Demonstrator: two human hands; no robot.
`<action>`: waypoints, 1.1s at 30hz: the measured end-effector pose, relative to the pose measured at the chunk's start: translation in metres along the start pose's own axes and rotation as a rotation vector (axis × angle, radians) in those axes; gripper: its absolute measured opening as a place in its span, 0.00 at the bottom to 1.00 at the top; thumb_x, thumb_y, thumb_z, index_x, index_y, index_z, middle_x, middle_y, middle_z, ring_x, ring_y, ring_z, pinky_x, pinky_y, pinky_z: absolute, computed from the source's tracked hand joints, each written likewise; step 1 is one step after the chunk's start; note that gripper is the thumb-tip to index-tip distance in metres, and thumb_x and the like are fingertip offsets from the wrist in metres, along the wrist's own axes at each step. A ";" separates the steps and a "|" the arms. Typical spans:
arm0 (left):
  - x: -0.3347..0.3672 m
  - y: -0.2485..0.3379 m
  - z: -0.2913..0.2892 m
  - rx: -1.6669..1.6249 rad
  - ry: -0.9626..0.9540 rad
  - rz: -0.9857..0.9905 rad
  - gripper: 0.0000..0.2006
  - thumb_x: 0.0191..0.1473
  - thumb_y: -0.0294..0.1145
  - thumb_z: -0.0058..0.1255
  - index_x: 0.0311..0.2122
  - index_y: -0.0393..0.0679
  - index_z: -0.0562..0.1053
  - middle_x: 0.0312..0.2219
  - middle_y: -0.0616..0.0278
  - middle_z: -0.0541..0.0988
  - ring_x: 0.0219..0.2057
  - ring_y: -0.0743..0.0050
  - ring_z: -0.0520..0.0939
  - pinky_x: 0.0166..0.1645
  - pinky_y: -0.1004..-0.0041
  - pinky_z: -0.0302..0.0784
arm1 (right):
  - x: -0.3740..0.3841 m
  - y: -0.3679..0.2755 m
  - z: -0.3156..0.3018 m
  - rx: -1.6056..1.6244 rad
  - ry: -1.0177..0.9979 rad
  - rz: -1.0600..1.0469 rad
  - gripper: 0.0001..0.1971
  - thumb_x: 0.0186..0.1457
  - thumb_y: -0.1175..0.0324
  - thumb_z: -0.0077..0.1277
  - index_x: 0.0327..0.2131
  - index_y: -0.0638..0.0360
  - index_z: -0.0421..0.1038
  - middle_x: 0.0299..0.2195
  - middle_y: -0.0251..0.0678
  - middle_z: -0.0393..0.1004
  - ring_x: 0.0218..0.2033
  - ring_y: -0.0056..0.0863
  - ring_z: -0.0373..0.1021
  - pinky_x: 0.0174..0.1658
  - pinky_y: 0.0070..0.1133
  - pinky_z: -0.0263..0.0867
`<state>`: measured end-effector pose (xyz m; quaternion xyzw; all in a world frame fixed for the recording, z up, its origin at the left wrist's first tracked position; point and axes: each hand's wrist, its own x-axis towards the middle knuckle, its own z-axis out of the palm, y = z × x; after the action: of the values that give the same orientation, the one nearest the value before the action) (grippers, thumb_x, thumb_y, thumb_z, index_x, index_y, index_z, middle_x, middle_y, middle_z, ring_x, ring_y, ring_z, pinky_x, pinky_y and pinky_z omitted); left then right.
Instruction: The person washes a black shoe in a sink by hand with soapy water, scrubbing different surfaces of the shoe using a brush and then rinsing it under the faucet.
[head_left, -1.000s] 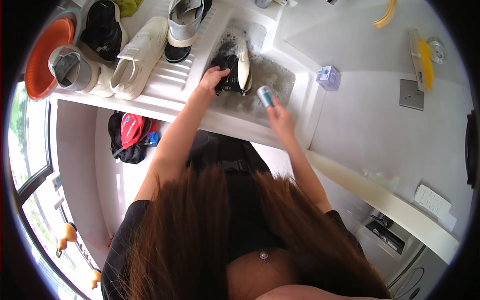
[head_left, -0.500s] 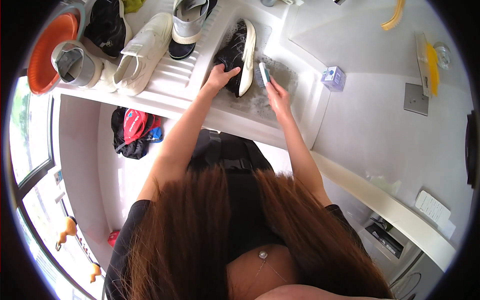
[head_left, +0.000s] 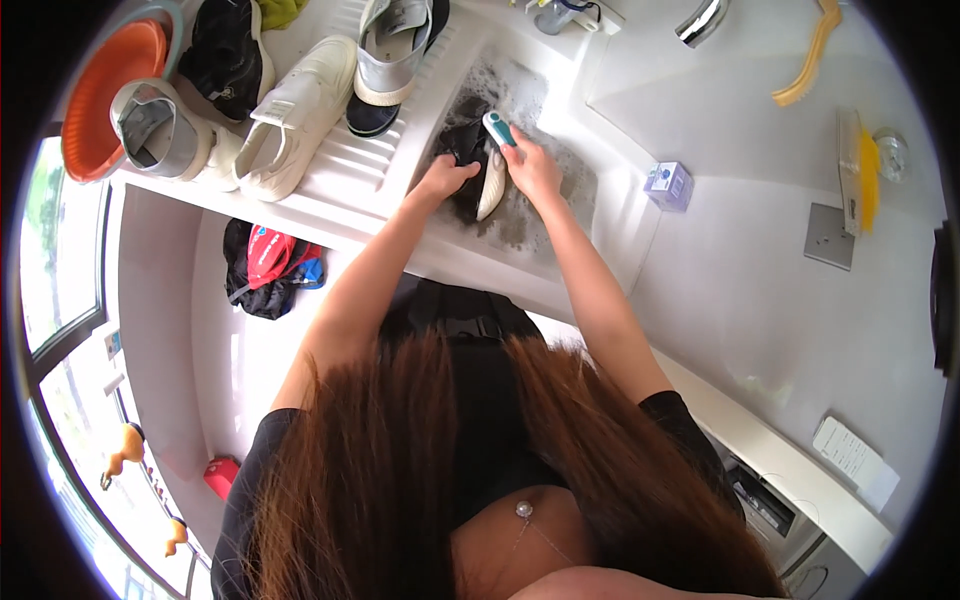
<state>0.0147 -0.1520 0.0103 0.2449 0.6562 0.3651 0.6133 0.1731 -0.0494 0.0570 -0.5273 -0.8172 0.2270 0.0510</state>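
Two grips: my left hand (head_left: 447, 176) pinches the shoe (head_left: 464, 140) ahead, right hand (head_left: 533, 168) the brush (head_left: 498, 128); suds (head_left: 520, 85) could cause slipping.

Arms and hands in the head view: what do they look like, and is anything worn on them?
Two human arms with short black sleeves: left sleeve, right sleeve. Below them, the left arm and right arm are bare. Neither the left hand nor the right hand wears a glove; no watch, cable or marking shows.
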 end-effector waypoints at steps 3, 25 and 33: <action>-0.020 0.021 -0.002 -0.035 0.033 -0.049 0.46 0.49 0.53 0.60 0.61 0.23 0.57 0.58 0.41 0.66 0.60 0.54 0.66 0.62 0.66 0.60 | 0.020 0.000 0.012 -0.081 0.113 -0.010 0.22 0.58 0.51 0.48 0.56 0.35 0.68 0.26 0.41 0.76 0.32 0.43 0.75 0.36 0.35 0.71; -0.035 0.024 -0.003 -0.224 -0.353 0.016 0.41 0.40 0.28 0.69 0.58 0.32 0.59 0.50 0.53 0.73 0.51 0.65 0.73 0.56 0.70 0.69 | -0.064 0.076 -0.006 0.456 0.094 0.186 0.23 0.59 0.60 0.54 0.57 0.52 0.68 0.36 0.30 0.77 0.31 0.17 0.68 0.37 0.19 0.65; -0.035 0.018 -0.005 -0.178 -0.318 0.092 0.38 0.40 0.23 0.68 0.56 0.34 0.59 0.47 0.56 0.73 0.50 0.67 0.73 0.56 0.69 0.68 | -0.064 0.033 -0.004 0.806 0.139 0.155 0.25 0.59 0.59 0.53 0.58 0.57 0.66 0.37 0.33 0.79 0.30 0.15 0.66 0.36 0.18 0.65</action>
<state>0.0118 -0.1691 0.0460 0.2740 0.5041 0.4060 0.7113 0.2302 -0.0939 0.0566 -0.5393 -0.6153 0.4957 0.2912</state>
